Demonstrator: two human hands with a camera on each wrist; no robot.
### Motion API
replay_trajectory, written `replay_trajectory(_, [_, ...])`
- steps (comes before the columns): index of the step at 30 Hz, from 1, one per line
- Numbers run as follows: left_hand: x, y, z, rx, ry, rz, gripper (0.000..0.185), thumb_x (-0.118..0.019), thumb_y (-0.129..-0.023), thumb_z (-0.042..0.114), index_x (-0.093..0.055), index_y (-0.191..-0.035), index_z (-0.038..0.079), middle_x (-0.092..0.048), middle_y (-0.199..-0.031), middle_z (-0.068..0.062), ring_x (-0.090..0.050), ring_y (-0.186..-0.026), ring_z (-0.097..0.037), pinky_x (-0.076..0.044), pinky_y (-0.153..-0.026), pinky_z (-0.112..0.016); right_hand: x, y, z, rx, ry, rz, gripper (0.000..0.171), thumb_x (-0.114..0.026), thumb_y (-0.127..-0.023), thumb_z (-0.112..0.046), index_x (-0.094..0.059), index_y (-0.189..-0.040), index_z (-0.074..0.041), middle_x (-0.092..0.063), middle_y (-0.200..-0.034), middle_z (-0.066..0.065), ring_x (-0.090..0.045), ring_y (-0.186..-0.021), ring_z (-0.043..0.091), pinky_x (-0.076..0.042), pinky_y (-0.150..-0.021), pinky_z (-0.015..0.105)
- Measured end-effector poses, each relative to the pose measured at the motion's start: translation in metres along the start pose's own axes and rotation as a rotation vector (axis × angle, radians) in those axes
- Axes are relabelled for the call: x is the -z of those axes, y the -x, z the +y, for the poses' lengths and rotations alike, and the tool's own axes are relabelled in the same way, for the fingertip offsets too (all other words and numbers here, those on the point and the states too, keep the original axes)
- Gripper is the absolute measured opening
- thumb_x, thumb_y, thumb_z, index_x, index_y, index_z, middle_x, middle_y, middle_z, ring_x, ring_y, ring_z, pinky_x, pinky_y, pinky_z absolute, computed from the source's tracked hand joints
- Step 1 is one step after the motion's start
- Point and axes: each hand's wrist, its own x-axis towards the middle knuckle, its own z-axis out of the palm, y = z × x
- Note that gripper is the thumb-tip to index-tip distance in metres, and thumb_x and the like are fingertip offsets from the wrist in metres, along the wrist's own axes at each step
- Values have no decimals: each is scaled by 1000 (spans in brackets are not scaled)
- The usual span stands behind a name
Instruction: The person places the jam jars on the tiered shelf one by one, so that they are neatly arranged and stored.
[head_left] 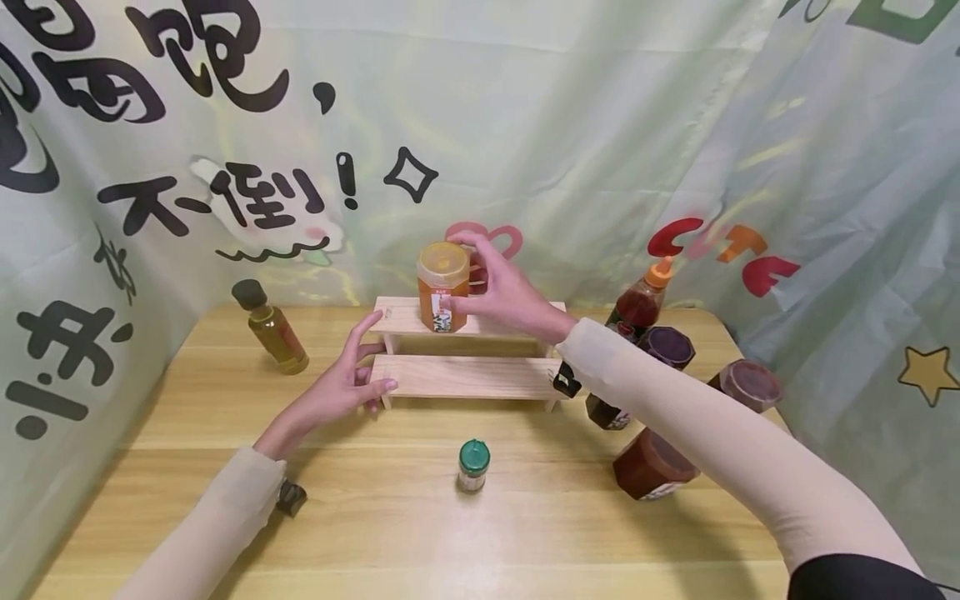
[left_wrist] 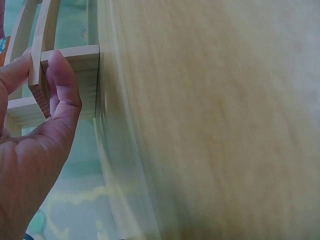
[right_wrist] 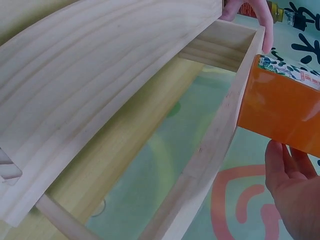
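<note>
Partly behind the right hand (head_left: pixel 504 293), the honey jar (head_left: pixel 442 287) stays readable.

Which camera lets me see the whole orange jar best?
The head view. It shows the whole orange jar, lid to base, on the top step of the wooden rack, gripped by the right hand. The right wrist view shows only part of its orange side and label. The left wrist view does not show it.
</note>
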Motion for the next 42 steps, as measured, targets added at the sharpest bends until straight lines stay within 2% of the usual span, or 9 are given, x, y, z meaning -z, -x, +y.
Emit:
replay_trajectory(4, [-1,2,-3,-1,-2,-5,113,-76,-102,1,-2,-172,50,-20,-170,-36,-68,-76,-36,-68,-61,-46,0,3,0,-21,-3,-19,91,-89,-93,-10,-35,-165,-17,-64,-140,12,-67,-121,29,-59,-106,44])
replay_trajectory(10, [-2,1,-1,20,4,-2,115,-77,-101,1,-2,-171,53,-18,-171,-36,-68,-77,-36,-68,-61,-47,10,14,-13,-63,6,9,96,-84,-94,-8,-25,-170,-15,-52,-156,16,-54,-142,32,-48,-120,52])
replay_trajectory(15, [-1,-2,1,26,9,2,114,-77,-102,1,-3,-170,56,-19,-172,-34,-68,-79,-37,-68,-62,-47,30,30,-29,-54,-14,72,86,-77,-99,-7,-27,-169,-12,-46,-162,19,-50,-147,33,-43,-124,53])
replay_trajectory(19, [0,-2,2,35,8,12,115,-78,-101,2,-4,-169,58,-20,-172,-32,-68,-78,-37,-68,-63,-46,47,45,-37,-17,-19,104,76,-74,-103,-9,-34,-167,-15,-50,-160,13,-51,-147,32,-45,-123,49])
replay_trajectory(25, [1,0,2,26,-3,6,114,-76,-102,1,-2,-171,55,-18,-172,-35,-68,-79,-37,-68,-62,-46,71,75,-49,-4,-17,142,62,-70,-108,-14,-44,-164,-22,-53,-158,6,-53,-146,27,-52,-118,49])
replay_trajectory(28, [1,0,3,24,-7,7,113,-76,-103,1,-2,-171,54,-20,-172,-34,-68,-79,-36,-68,-62,-45,83,92,-53,-3,5,168,58,-68,-109,-15,-45,-163,-22,-54,-157,6,-54,-145,27,-54,-115,45])
replay_trajectory(35, [-1,0,3,28,-7,6,113,-75,-103,1,-2,-171,55,-20,-172,-34,-68,-78,-37,-68,-63,-44,104,136,-54,-15,60,220,53,-65,-111,-13,-48,-161,-21,-57,-153,9,-57,-142,26,-57,-105,25])
replay_trajectory(42, [-1,0,1,7,-6,1,114,-75,-102,-2,-2,-172,51,-25,-169,-34,-68,-76,-36,-67,-59,-43,114,180,-51,-50,40,254,52,-63,-111,-7,-49,-160,-16,-57,-152,12,-61,-137,21,-55,-106,20])
